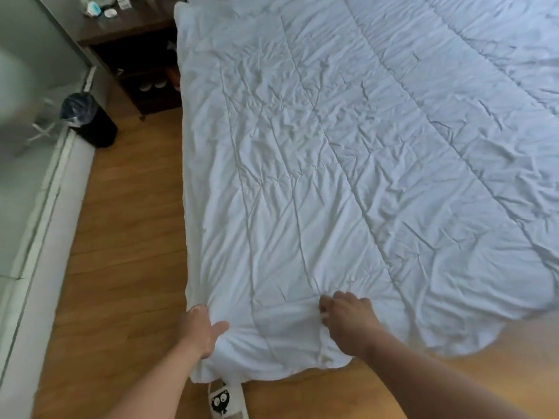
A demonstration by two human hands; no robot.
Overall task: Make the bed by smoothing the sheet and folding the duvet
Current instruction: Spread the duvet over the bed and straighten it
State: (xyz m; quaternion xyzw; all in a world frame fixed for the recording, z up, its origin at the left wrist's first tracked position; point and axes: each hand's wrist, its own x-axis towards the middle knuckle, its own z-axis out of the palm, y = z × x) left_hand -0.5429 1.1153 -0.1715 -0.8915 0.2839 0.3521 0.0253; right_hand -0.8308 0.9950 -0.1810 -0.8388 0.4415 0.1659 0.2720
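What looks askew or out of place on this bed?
The white quilted duvet is creased all over, and its near edge hangs unevenly over the wooden floor. A white cartoon-face item pokes out beneath it.

A bedroom: duvet [348, 164] spread beside a nightstand [136, 25].

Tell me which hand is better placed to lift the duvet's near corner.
Left. The left hand holds the near corner of the duvet; the right hand pinches the edge farther in.
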